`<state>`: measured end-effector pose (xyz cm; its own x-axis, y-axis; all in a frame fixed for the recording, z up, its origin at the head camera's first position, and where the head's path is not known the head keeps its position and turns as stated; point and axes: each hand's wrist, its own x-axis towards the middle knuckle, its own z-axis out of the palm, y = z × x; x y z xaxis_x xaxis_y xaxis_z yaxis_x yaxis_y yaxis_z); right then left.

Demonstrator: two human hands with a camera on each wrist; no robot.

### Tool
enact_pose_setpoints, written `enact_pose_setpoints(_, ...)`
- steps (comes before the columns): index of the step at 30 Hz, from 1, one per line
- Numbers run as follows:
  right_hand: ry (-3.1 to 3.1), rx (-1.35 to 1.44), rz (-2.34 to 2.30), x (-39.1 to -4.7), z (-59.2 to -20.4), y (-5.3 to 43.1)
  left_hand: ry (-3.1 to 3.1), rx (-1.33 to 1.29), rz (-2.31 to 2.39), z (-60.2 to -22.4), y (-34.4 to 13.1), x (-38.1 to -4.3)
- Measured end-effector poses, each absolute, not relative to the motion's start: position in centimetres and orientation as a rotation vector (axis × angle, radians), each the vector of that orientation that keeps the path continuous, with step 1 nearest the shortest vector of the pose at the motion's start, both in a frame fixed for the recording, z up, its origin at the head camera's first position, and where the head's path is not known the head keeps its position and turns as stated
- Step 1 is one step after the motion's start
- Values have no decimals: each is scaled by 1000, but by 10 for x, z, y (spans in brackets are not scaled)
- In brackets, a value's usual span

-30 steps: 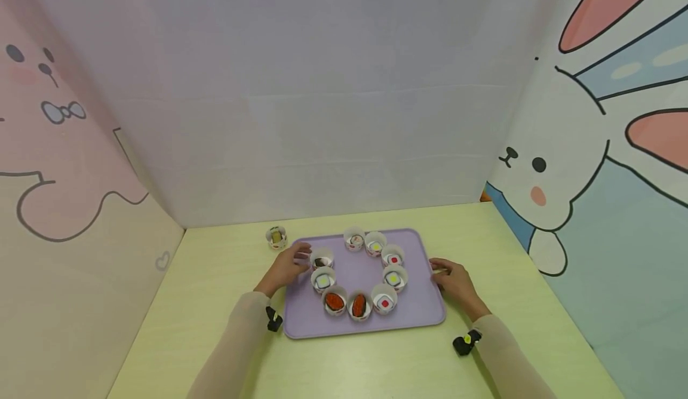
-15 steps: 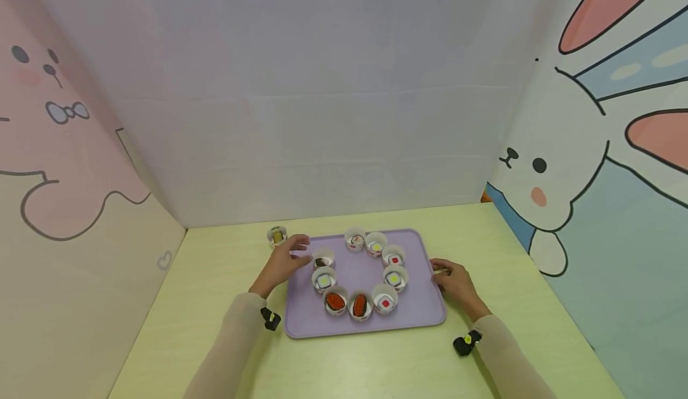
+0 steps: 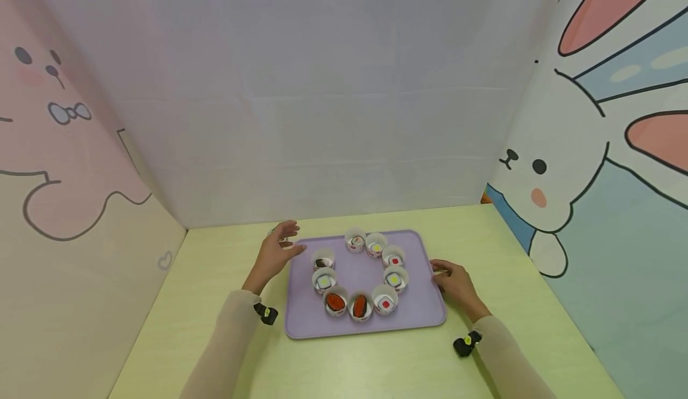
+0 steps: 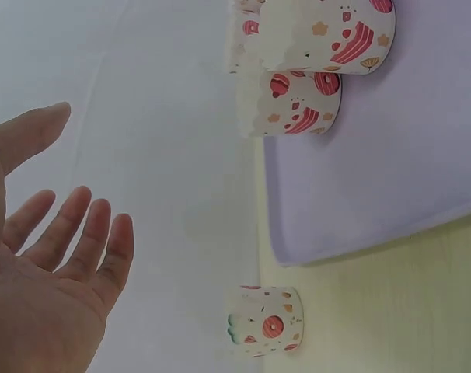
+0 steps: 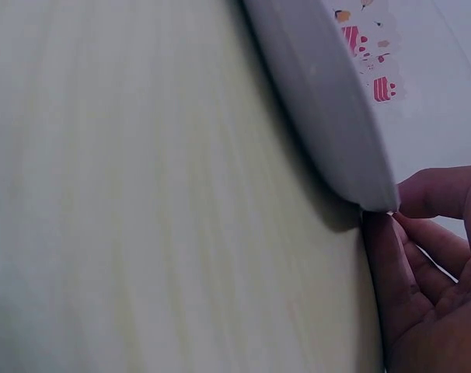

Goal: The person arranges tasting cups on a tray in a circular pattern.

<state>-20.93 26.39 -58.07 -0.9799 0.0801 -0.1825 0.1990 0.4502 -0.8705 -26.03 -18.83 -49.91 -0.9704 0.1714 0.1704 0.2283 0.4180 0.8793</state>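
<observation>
My left hand (image 3: 271, 258) hovers at the tray's back left, palm facing right, fingers loosely spread and holding nothing. Behind its fingers a patterned paper cup (image 4: 268, 320) stands off the tray on the table, mostly hidden in the head view; the left wrist view shows it apart from my fingers. At the other side, my right hand (image 3: 457, 285) pinches the right rim of the lilac tray (image 3: 421, 303), thumb and fingers on either side of the edge. The tray lies flat. Paper cups with toy sushi, such as a red-topped piece (image 3: 335, 302), form an open ring on it.
The pale yellow table (image 3: 344, 369) extends around the tray. A plain white cloth wall (image 3: 322, 118) rises behind it, with printed cloth walls at both sides, one bearing a rabbit (image 3: 553, 178). Within the cup ring, the tray surface (image 3: 357, 273) shows.
My left hand has moved away from the left-side cup on the tray, back and leftward, now covering most of the cup on the table. My right hand has stayed on the rim.
</observation>
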Motion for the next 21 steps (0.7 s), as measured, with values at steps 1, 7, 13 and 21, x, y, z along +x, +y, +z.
enact_pose_setpoints(1,2577,250,-1569,-209,-581,264,-2584,-359,-1634,-499,-190,-261)
enact_pose_setpoints(7,2573,245,-1584,-209,-581,263,-2500,-279,-1668,-501,-201,-265)
enact_pose_setpoints(13,2582,242,-1575,-209,-581,264,-2378,-198,-1742,-510,-212,-270)
enact_pose_setpoints(21,2576,246,-1570,-209,-582,264,-2386,-56,-1743,-529,-224,-280)
